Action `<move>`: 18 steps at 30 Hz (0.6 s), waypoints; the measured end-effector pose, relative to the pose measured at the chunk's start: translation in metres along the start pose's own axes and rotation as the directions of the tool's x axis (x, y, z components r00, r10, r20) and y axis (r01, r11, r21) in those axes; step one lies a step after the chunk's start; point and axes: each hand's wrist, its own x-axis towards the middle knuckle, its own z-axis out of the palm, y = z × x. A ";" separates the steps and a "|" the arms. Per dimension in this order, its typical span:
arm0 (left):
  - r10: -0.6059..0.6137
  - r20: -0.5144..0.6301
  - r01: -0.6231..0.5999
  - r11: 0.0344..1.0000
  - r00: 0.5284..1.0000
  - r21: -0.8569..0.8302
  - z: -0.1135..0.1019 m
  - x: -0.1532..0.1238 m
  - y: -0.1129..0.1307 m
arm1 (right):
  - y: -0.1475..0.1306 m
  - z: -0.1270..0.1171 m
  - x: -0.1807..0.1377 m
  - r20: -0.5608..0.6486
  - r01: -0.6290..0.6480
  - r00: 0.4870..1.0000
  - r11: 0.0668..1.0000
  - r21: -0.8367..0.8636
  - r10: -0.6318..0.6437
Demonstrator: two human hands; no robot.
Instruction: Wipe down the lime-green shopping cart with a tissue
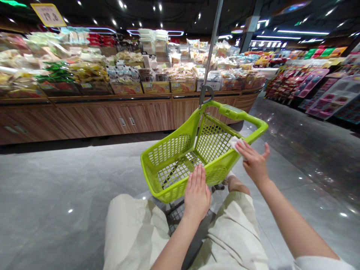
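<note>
A lime-green plastic shopping cart (168,148) stands close in front of me, its mesh basket holding no goods. My right hand (255,162) presses a white tissue (235,143) against the cart's near rim, below the handle (260,129). Its fingers lie over the tissue and the thumb sticks out. My left hand (197,193) is at the near long side of the basket, fingers straight and together, fingertips at the rim. It holds nothing that I can see. A grey pole with a hook (207,90) rises from the far side of the cart.
Beyond the cart runs a wood-panelled display counter (118,116) stacked with packaged food. A price sign (48,15) hangs at upper left. Shelves of packets (292,80) stand at the right. My knees (132,221) flank the cart on the shiny grey tile floor (70,180).
</note>
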 end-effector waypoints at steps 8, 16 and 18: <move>-0.008 -0.024 0.008 1.000 1.000 0.000 0.005 0.002 0.004 | -0.091 0.013 -0.017 0.075 0.037 0.996 0.988 0.147 -0.048; 0.003 -0.021 -0.003 1.000 1.000 0.005 0.002 0.001 -0.004 | -0.030 -0.001 -0.003 0.077 0.090 0.992 0.992 0.093 -0.097; -0.002 -0.026 0.002 1.000 1.000 -0.004 0.002 0.001 -0.002 | 0.007 -0.006 0.007 0.004 -0.008 1.000 1.000 0.004 0.008</move>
